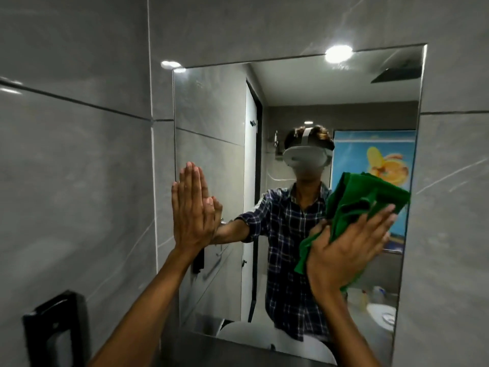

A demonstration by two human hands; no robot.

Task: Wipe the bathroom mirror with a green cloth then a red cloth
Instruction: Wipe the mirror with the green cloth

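The rectangular bathroom mirror (211, 107) hangs on the grey tiled wall ahead. My right hand (346, 250) presses a crumpled green cloth (370, 194) flat against the glass at the mirror's right side, near its right edge. My left hand (191, 213) lies flat with fingers together on the mirror's left edge, holding nothing. The glass reflects a person in a checked shirt wearing a headset. No red cloth is in view.
A black wall-mounted dispenser (57, 329) sits at the lower left. Grey tiled wall (79, 154) surrounds the mirror. The reflection shows a white door, a colourful poster and a white basin with bottles at the lower right.
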